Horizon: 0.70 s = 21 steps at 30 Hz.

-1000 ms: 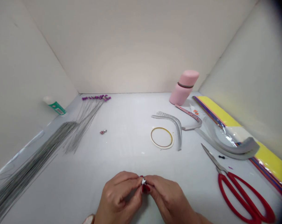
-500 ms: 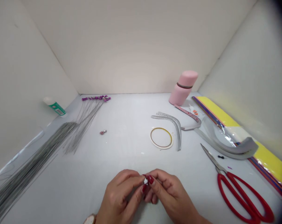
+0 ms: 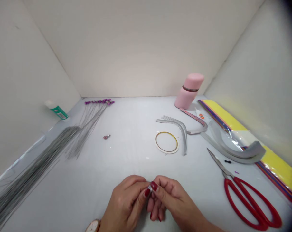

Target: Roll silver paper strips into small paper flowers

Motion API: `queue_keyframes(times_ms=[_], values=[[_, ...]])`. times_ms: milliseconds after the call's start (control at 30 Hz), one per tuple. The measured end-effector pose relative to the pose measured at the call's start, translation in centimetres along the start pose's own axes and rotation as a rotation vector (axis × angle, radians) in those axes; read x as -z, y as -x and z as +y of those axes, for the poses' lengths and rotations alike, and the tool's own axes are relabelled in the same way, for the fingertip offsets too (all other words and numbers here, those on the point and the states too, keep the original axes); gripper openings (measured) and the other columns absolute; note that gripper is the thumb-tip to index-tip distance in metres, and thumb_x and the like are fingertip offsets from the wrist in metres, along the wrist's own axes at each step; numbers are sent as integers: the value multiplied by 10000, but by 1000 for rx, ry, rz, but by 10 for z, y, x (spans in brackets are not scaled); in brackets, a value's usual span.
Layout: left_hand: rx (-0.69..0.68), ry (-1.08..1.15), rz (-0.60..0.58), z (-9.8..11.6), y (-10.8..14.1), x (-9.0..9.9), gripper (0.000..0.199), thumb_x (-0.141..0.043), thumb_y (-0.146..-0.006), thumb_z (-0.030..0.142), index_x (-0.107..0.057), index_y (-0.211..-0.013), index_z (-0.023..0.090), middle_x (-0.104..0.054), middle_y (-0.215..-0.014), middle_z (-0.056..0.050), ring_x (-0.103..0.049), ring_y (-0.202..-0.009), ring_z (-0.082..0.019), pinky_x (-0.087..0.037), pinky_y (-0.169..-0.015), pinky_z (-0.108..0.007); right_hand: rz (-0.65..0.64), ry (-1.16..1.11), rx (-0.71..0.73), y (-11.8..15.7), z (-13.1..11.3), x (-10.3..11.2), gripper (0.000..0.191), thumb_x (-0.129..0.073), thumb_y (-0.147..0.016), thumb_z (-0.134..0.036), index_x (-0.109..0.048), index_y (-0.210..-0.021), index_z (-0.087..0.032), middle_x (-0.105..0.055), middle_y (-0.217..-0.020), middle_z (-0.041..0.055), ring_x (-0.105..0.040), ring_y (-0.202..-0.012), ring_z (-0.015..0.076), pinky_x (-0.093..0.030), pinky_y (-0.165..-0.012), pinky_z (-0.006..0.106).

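Observation:
My left hand point(image 3: 126, 199) and my right hand point(image 3: 171, 201) meet at the front middle of the table. Between their thumbs and fingertips they pinch a small silvery-white folded piece point(image 3: 150, 188), mostly covered by the fingers, so its exact kind is unclear. Both hands are closed on it, the right hand's lower fingers curled beneath. Beyond the hands lies a thin ring of tape point(image 3: 156, 146). Patterned silver-grey paper strips point(image 3: 183, 132) curve beside it. A tiny red-and-silver rolled piece point(image 3: 105, 137) rests on the table to the left.
Red-handled scissors point(image 3: 242, 193) lie at right near a pack of coloured sheets point(image 3: 276, 161) and a curved grey strip bundle point(image 3: 247, 156). A pink bottle point(image 3: 189, 91) stands behind. Grey wires point(image 3: 37, 161), purple-tipped stems point(image 3: 99, 102) and a green-white glue tube point(image 3: 57, 111) occupy the left.
My left thumb has moved over the silvery piece, covering more of it. The right hand's lower fingers have dropped slightly. The objects on the table stay in place.

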<state>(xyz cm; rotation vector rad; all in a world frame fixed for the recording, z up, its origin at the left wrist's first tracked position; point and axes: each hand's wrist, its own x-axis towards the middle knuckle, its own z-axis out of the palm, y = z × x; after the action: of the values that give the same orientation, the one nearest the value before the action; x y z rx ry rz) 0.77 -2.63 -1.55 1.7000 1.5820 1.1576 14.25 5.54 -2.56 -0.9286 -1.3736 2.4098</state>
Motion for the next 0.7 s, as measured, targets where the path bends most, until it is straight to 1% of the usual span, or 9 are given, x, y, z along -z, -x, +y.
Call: queue_keyframes(times_ms=[133, 233, 367, 500, 600, 700], values=[[57, 49, -3, 1, 0, 1, 247, -402, -856, 111, -589, -1008, 162, -607, -833, -76, -575, -741, -149, -470, -665, -254, -12, -77, -30, -1, 2, 1, 378, -511, -784, -484, -479, -669, -126, -633, -531, 39, -567, -387, 77, -354, -346, 125], [46, 62, 14, 0, -1, 1, 255, -422, -844, 101, -566, -1044, 167, -619, -857, -76, -584, -762, -149, -473, -675, -247, -11, -64, -24, 0, 1, 1, 388, -513, -774, -498, -480, -676, -125, -619, -515, 32, -567, -392, 84, -351, -347, 129], [-7, 97, 38, -1, -2, 1, 222, -484, -813, 104, -580, -1003, 167, -629, -833, -72, -596, -737, -149, -486, -653, -237, 24, 70, 75, 2, -2, -2, 363, -540, -766, -480, -502, -687, -128, -570, -492, -10, -537, -429, 76, -369, -414, 154], [-4, 110, 94, -1, -2, 1, 187, -531, -793, 105, -602, -952, 173, -636, -804, -58, -603, -715, -144, -491, -640, -235, 71, 222, 172, 7, -3, -2, 327, -529, -791, -447, -548, -730, -126, -567, -527, -5, -521, -488, 90, -393, -493, 194], [24, 134, 98, 0, -1, 2, 182, -506, -815, 110, -624, -934, 180, -637, -803, -53, -606, -714, -138, -490, -646, -230, 64, 253, 214, 8, -4, -2, 333, -504, -807, -447, -566, -758, -124, -570, -545, 4, -518, -501, 98, -397, -501, 207], [52, 154, 82, 1, -2, 2, 198, -484, -835, 120, -627, -950, 194, -650, -837, -50, -606, -749, -136, -484, -685, -235, 74, 227, 239, 8, -4, -3, 327, -518, -801, -441, -568, -763, -121, -570, -562, 4, -522, -505, 95, -390, -488, 199]])
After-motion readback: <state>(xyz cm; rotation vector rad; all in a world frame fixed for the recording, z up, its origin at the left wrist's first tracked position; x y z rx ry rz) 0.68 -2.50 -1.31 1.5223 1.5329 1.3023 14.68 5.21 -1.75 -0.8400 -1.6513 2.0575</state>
